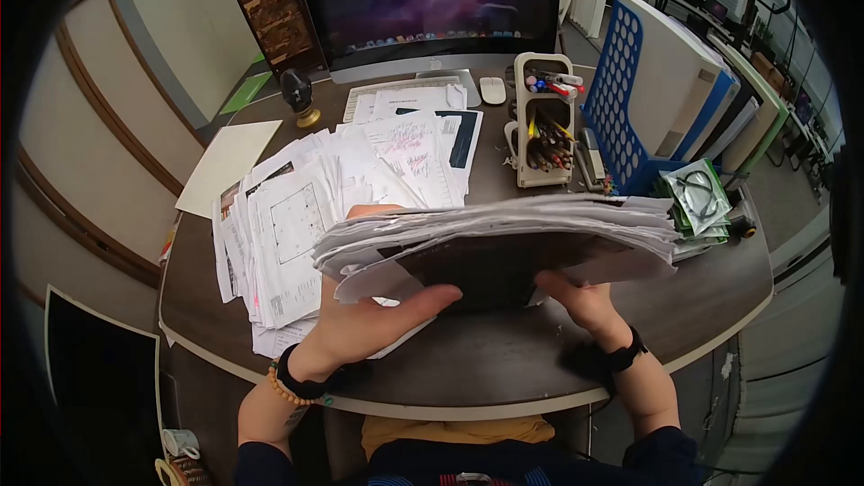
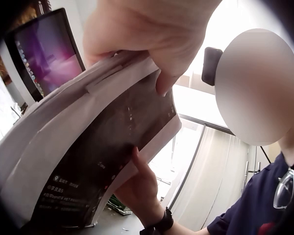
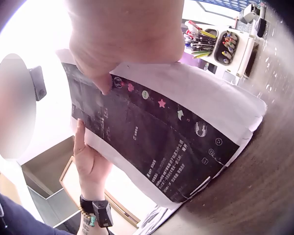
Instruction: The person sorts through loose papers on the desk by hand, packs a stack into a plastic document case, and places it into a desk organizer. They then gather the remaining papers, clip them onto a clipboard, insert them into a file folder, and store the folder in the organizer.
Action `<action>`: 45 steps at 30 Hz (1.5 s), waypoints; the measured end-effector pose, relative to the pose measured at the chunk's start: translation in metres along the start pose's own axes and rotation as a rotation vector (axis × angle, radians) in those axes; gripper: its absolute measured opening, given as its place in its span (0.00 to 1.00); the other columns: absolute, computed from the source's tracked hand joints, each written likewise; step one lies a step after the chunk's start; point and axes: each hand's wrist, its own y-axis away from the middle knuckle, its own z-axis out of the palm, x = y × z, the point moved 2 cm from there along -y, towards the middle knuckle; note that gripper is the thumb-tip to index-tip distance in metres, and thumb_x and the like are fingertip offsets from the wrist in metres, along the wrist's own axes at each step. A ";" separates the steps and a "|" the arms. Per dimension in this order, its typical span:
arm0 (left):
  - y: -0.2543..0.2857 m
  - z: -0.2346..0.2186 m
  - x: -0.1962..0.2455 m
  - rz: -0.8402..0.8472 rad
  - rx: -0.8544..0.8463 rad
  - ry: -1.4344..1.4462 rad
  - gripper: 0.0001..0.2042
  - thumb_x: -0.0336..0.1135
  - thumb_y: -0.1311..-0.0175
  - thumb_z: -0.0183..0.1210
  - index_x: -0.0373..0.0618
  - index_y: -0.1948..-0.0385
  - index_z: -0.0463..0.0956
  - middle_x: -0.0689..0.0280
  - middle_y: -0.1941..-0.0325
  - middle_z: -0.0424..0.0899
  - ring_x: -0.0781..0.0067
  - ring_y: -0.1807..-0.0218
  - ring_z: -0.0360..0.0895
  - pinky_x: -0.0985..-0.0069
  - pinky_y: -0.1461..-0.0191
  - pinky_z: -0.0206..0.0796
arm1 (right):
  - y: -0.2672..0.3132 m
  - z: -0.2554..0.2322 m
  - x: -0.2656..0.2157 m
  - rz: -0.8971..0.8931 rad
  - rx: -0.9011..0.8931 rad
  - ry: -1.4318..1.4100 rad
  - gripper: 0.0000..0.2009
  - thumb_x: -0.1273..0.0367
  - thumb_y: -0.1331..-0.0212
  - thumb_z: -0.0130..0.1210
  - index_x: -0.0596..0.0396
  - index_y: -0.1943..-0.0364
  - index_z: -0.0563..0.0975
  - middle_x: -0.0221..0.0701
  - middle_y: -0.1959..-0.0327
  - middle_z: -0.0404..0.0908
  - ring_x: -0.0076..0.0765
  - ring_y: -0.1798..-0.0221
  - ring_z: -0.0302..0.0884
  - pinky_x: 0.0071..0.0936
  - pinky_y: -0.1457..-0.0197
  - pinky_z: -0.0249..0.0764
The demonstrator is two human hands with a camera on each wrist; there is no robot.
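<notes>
Both hands hold a thick stack of papers (image 1: 495,225) raised above the front of the desk, its page edges facing up. The left hand (image 1: 373,319) grips the stack's left part, thumb across the near face and fingers behind. On the right, the right hand (image 1: 585,301) grips it with the thumb on the same face. That near face is a sheet with a dark print (image 3: 137,127), showing small icons and lines of text in the right wrist view. The fingers behind the stack are mostly hidden.
Loose papers (image 1: 288,234) lie spread on the desk's left side. Behind are a monitor (image 1: 432,0), keyboard and mouse (image 1: 492,90). A pen organizer (image 1: 544,121), a blue file holder (image 1: 621,90) and green packets (image 1: 697,202) stand or lie at the right. A cup (image 1: 181,443) is lower left.
</notes>
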 end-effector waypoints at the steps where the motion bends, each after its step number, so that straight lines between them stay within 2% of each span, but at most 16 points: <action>1: -0.002 0.003 0.001 0.055 0.027 -0.011 0.29 0.24 0.56 0.74 0.38 0.50 0.69 0.64 0.55 0.75 0.79 0.56 0.75 0.81 0.57 0.71 | -0.001 0.000 -0.001 -0.048 -0.004 0.015 0.15 0.78 0.51 0.65 0.58 0.57 0.79 0.31 0.58 0.80 0.27 0.56 0.76 0.26 0.52 0.73; 3: -0.002 0.006 0.002 0.064 0.037 -0.043 0.30 0.25 0.56 0.74 0.37 0.49 0.68 0.64 0.54 0.76 0.78 0.55 0.75 0.79 0.57 0.71 | -0.003 -0.003 0.000 -0.026 -0.041 0.147 0.17 0.73 0.51 0.68 0.57 0.56 0.79 0.30 0.57 0.80 0.27 0.56 0.76 0.27 0.52 0.73; 5: 0.004 0.011 -0.004 -0.220 0.171 0.227 0.26 0.25 0.55 0.74 0.36 0.52 0.71 0.63 0.56 0.80 0.77 0.57 0.77 0.78 0.56 0.71 | -0.005 -0.002 0.007 0.089 -0.138 0.170 0.16 0.69 0.50 0.69 0.56 0.56 0.79 0.30 0.58 0.81 0.26 0.56 0.76 0.27 0.51 0.73; 6: 0.003 0.013 -0.004 -0.215 0.163 0.232 0.26 0.25 0.55 0.74 0.36 0.52 0.71 0.63 0.56 0.80 0.77 0.57 0.77 0.78 0.56 0.71 | -0.004 0.001 0.011 0.016 -0.055 0.204 0.16 0.66 0.50 0.69 0.54 0.58 0.80 0.29 0.59 0.81 0.27 0.56 0.77 0.27 0.51 0.73; 9: 0.000 0.017 -0.004 -0.292 0.152 0.151 0.11 0.22 0.51 0.69 0.35 0.65 0.80 0.63 0.64 0.84 0.79 0.62 0.79 0.79 0.57 0.72 | -0.007 0.001 0.006 -0.080 -0.093 0.264 0.16 0.65 0.49 0.69 0.54 0.57 0.80 0.29 0.60 0.82 0.27 0.56 0.77 0.28 0.51 0.73; 10: -0.002 0.018 -0.005 -0.293 0.154 0.150 0.11 0.22 0.51 0.69 0.35 0.65 0.80 0.63 0.64 0.84 0.79 0.62 0.79 0.79 0.57 0.72 | -0.012 -0.003 0.001 -0.180 -0.150 0.506 0.15 0.64 0.48 0.68 0.53 0.58 0.81 0.27 0.59 0.82 0.27 0.57 0.78 0.28 0.51 0.74; 13: -0.003 0.020 -0.009 -0.251 0.287 0.234 0.09 0.21 0.50 0.68 0.35 0.67 0.80 0.65 0.66 0.84 0.79 0.65 0.79 0.80 0.60 0.72 | -0.008 -0.004 0.020 -0.041 -0.122 0.527 0.12 0.65 0.46 0.67 0.53 0.59 0.82 0.27 0.59 0.83 0.26 0.57 0.78 0.27 0.50 0.74; 14: -0.001 0.019 -0.012 -0.258 0.236 0.213 0.08 0.21 0.50 0.68 0.35 0.67 0.81 0.66 0.67 0.84 0.80 0.65 0.79 0.80 0.61 0.71 | -0.003 -0.005 0.013 0.192 -0.161 0.229 0.10 0.67 0.45 0.65 0.54 0.60 0.82 0.28 0.59 0.83 0.27 0.57 0.78 0.27 0.51 0.74; 17: -0.003 0.016 -0.002 -0.251 0.216 0.266 0.08 0.21 0.48 0.67 0.36 0.66 0.81 0.66 0.67 0.84 0.81 0.66 0.78 0.81 0.62 0.70 | 0.002 -0.018 0.026 0.040 -0.203 0.492 0.11 0.71 0.45 0.63 0.56 0.58 0.81 0.29 0.60 0.82 0.26 0.57 0.77 0.25 0.54 0.73; 20: -0.001 0.004 0.010 -0.418 0.105 0.263 0.14 0.26 0.45 0.67 0.34 0.57 0.77 0.64 0.63 0.84 0.79 0.62 0.79 0.80 0.57 0.71 | 0.005 -0.018 0.020 0.130 -0.117 0.428 0.12 0.74 0.46 0.62 0.57 0.56 0.80 0.29 0.61 0.81 0.25 0.58 0.76 0.24 0.56 0.73; 21: 0.002 -0.002 0.007 -0.373 -0.010 0.217 0.21 0.31 0.44 0.67 0.33 0.51 0.73 0.60 0.57 0.82 0.75 0.57 0.79 0.76 0.53 0.71 | -0.001 -0.009 0.004 0.311 -0.148 0.221 0.13 0.75 0.46 0.62 0.56 0.55 0.79 0.28 0.62 0.81 0.24 0.59 0.76 0.24 0.55 0.73; 23: 0.016 -0.013 0.007 -0.396 -0.086 0.149 0.28 0.36 0.44 0.68 0.34 0.45 0.67 0.56 0.49 0.78 0.71 0.49 0.76 0.72 0.45 0.68 | -0.004 -0.007 0.024 0.263 -0.134 -0.211 0.12 0.73 0.45 0.64 0.55 0.58 0.76 0.23 0.61 0.78 0.20 0.61 0.74 0.21 0.56 0.71; 25: 0.030 -0.037 -0.001 -0.481 -0.191 -0.059 0.30 0.40 0.45 0.68 0.35 0.44 0.66 0.54 0.46 0.73 0.65 0.44 0.73 0.69 0.40 0.64 | -0.012 0.006 0.020 0.316 -0.148 -0.426 0.17 0.74 0.41 0.61 0.57 0.48 0.72 0.26 0.57 0.78 0.23 0.56 0.76 0.23 0.52 0.73; 28: 0.054 -0.070 -0.021 -0.450 -0.212 -0.456 0.29 0.39 0.49 0.70 0.36 0.47 0.68 0.55 0.45 0.71 0.54 0.41 0.69 0.68 0.38 0.62 | -0.015 0.011 0.023 0.384 -0.143 -0.412 0.15 0.72 0.40 0.61 0.59 0.50 0.74 0.27 0.59 0.80 0.21 0.59 0.78 0.22 0.55 0.75; 32: 0.083 -0.092 -0.054 -0.404 -0.170 -0.677 0.30 0.37 0.53 0.71 0.37 0.47 0.68 0.55 0.44 0.71 0.54 0.40 0.69 0.66 0.38 0.63 | -0.015 0.011 0.043 0.496 -0.174 -0.365 0.10 0.70 0.40 0.62 0.59 0.58 0.76 0.25 0.65 0.81 0.18 0.66 0.78 0.20 0.61 0.76; 45: 0.094 -0.097 -0.078 -0.394 -0.168 -0.739 0.20 0.32 0.47 0.66 0.35 0.53 0.72 0.54 0.44 0.73 0.51 0.41 0.70 0.66 0.39 0.64 | -0.013 0.022 0.045 0.598 -0.185 -0.300 0.08 0.70 0.41 0.62 0.57 0.62 0.77 0.23 0.68 0.79 0.16 0.68 0.76 0.19 0.65 0.75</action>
